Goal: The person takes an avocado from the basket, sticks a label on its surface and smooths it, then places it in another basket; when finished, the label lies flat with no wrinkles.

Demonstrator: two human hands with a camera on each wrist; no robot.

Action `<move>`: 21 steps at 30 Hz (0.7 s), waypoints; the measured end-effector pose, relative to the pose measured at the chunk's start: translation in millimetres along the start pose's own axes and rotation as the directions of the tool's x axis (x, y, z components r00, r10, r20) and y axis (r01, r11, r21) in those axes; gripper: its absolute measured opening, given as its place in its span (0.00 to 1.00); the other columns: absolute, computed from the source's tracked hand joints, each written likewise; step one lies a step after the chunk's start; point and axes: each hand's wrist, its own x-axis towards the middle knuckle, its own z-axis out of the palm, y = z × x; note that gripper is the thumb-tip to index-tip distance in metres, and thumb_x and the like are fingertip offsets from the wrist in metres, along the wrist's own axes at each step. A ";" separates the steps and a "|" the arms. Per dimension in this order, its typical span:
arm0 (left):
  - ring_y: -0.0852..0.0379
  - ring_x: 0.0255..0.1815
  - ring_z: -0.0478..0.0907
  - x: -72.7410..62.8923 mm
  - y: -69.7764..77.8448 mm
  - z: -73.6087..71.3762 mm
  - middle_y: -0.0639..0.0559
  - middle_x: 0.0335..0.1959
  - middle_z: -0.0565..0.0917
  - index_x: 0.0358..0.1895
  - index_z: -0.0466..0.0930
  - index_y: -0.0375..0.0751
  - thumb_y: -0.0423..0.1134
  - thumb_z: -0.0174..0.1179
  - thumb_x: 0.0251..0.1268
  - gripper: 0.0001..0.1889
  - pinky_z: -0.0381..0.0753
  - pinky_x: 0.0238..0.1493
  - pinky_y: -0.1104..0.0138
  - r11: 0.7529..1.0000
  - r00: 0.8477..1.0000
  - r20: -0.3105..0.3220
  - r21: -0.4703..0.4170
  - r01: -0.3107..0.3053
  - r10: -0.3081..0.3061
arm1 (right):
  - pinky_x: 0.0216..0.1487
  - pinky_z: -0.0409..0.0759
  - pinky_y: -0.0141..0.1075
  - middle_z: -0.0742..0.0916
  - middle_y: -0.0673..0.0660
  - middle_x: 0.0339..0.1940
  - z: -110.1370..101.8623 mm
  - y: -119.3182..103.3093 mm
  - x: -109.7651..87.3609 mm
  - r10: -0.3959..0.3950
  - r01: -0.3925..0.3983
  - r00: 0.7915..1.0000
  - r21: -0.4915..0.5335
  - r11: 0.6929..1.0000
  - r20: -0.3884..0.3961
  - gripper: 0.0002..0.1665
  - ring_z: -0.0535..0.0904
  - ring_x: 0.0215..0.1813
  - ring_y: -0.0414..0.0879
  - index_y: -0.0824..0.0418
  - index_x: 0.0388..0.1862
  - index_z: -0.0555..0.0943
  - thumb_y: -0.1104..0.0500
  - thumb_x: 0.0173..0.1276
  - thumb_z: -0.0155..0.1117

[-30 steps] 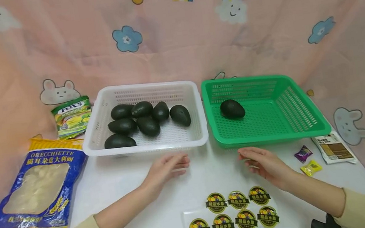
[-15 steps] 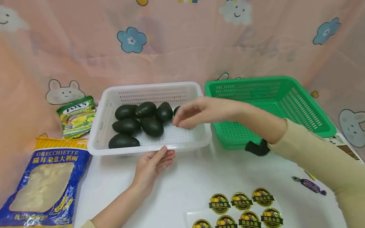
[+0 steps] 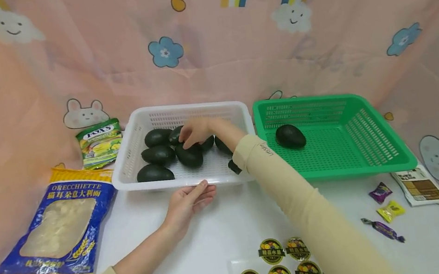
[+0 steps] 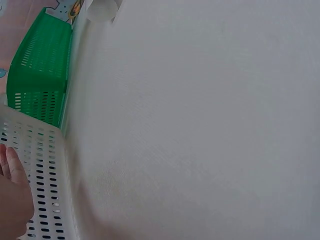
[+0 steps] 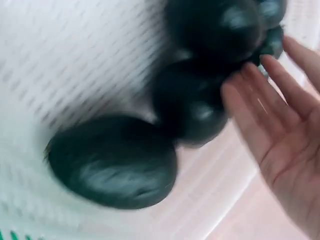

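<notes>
- The left hand (image 3: 185, 207) lay at the white basket's (image 3: 155, 187) 6 o'clock rim, fingers straight, probably to steady it
- The right hand (image 3: 197, 130), fingers loosely apart, hung over the avocados (image 3: 190, 158) inside, contact unclear
- A lone avocado (image 3: 290, 137) sat at 9 o'clock in the green basket (image 3: 327, 152), which stood just to 3 o'clock, seemingly for easy reach

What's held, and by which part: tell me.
Right hand, by the avocados: nothing. Left hand, at the white basket's near rim: whether gripping it cannot be told.
</notes>
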 end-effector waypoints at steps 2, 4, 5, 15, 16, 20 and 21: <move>0.54 0.43 0.85 -0.9 -0.2 1.0 0.39 0.42 0.86 0.50 0.77 0.21 0.41 0.61 0.69 0.21 0.81 0.49 0.63 1.000 1.000 0.001 0.008 0.000 0.000 | 0.53 0.79 0.37 0.75 0.59 0.66 6.5 4.9 4.0 0.023 -0.023 1.000 0.027 0.999 -0.004 0.29 0.73 0.62 0.49 0.62 0.68 0.70 0.55 0.71 0.63; 0.54 0.43 0.85 -1.4 -0.2 1.6 0.38 0.43 0.86 0.50 0.78 0.21 0.40 0.61 0.69 0.20 0.81 0.49 0.63 1.000 1.000 0.000 0.011 0.000 0.000 | 0.51 0.80 0.36 0.74 0.60 0.67 11.3 8.7 5.9 0.036 -0.036 0.999 0.048 0.998 0.003 0.33 0.73 0.63 0.50 0.61 0.70 0.68 0.54 0.69 0.65; 0.55 0.43 0.85 -1.5 -0.3 1.9 0.37 0.43 0.86 0.50 0.78 0.21 0.40 0.61 0.69 0.20 0.82 0.49 0.63 1.000 1.000 -0.002 0.010 0.000 0.000 | 0.50 0.81 0.36 0.73 0.60 0.68 12.7 10.5 6.3 0.040 -0.041 0.999 0.060 0.997 0.014 0.35 0.73 0.64 0.50 0.61 0.71 0.67 0.54 0.68 0.66; 0.52 0.45 0.85 -1.1 -1.3 2.6 0.39 0.41 0.86 0.51 0.77 0.21 0.38 0.59 0.71 0.18 0.82 0.49 0.62 1.000 1.000 -0.018 0.021 -0.010 0.010 | 0.49 0.82 0.37 0.66 0.59 0.72 17.4 11.4 -0.6 0.119 -0.145 0.949 0.066 0.987 0.292 0.44 0.72 0.64 0.50 0.46 0.74 0.62 0.55 0.61 0.72; 0.51 0.46 0.84 -0.9 -1.5 2.7 0.38 0.42 0.86 0.51 0.77 0.21 0.37 0.58 0.71 0.18 0.82 0.49 0.62 1.000 1.000 -0.019 0.021 -0.010 0.010 | 0.49 0.82 0.37 0.65 0.59 0.72 18.3 10.4 -1.7 0.136 -0.162 0.939 0.058 0.985 0.316 0.45 0.70 0.65 0.50 0.46 0.74 0.62 0.56 0.61 0.72; 0.48 0.47 0.84 0.1 -2.1 1.8 0.37 0.42 0.86 0.50 0.77 0.22 0.37 0.58 0.71 0.17 0.82 0.49 0.62 1.000 1.000 -0.020 0.019 -0.009 0.010 | 0.48 0.83 0.42 0.62 0.60 0.73 20.7 8.6 -6.2 0.186 -0.215 0.917 0.045 0.975 0.353 0.44 0.69 0.66 0.52 0.50 0.70 0.62 0.59 0.58 0.74; 0.48 0.48 0.84 0.3 -2.0 1.3 0.37 0.43 0.86 0.50 0.77 0.22 0.37 0.58 0.71 0.17 0.82 0.49 0.62 1.000 1.000 -0.020 0.018 -0.010 0.011 | 0.49 0.83 0.43 0.63 0.60 0.71 20.4 9.1 -7.2 0.190 -0.215 0.918 0.035 0.976 0.348 0.43 0.70 0.65 0.51 0.52 0.67 0.62 0.59 0.57 0.75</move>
